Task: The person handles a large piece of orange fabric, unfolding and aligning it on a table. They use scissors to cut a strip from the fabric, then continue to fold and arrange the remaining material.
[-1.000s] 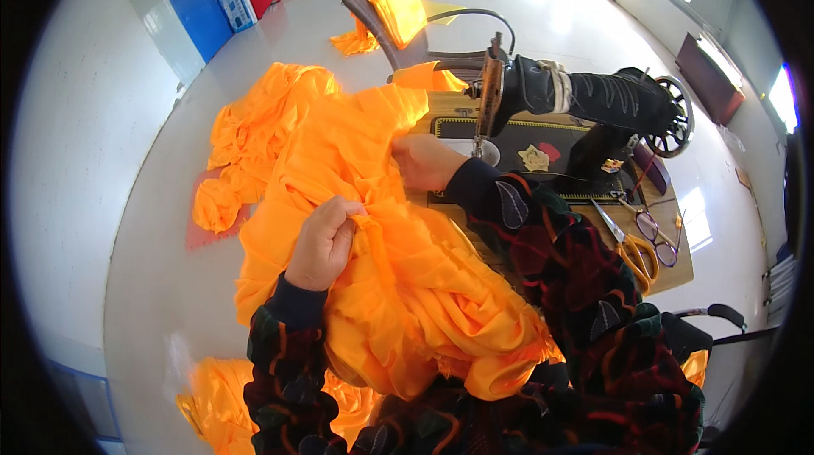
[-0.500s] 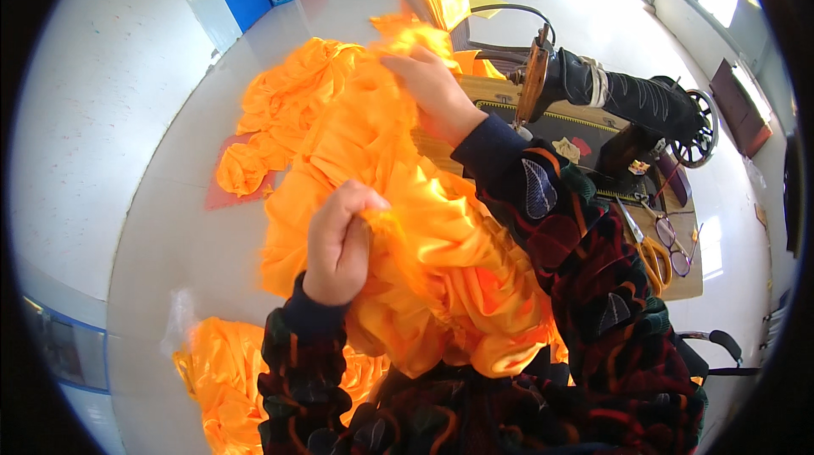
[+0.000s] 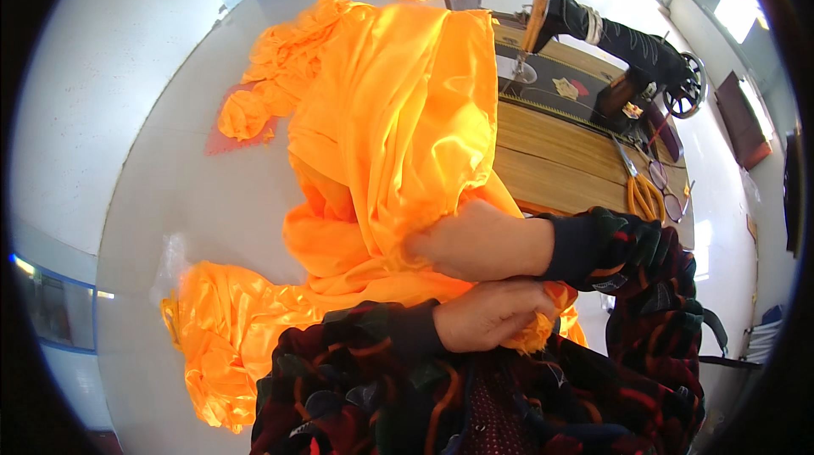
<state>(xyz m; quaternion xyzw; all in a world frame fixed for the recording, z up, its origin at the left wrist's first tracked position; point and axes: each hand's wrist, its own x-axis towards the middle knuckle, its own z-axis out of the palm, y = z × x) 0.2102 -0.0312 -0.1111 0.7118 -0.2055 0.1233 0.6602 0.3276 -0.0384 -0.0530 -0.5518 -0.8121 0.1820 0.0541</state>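
Note:
A large sheet of shiny orange cloth spreads over the left end of the sewing table and hangs down toward my lap. My left hand is closed near my body, on the right, with a frayed end of the orange cloth poking out of its fingers. Just above it my right hand reaches across to the left, the wrists crossing. Its fingers are smeared by motion against the cloth and seem to pinch a fold, but the grip is not clear.
A black sewing machine with a handwheel stands on the wooden table. Orange-handled scissors and eyeglasses lie at its right. More orange cloth is heaped at lower left. A red sheet lies on the floor.
My right hand has come back from the far end of the cloth toward my body. My left hand has moved right, beneath it. The cloth now lies flatter, uncovering more tabletop.

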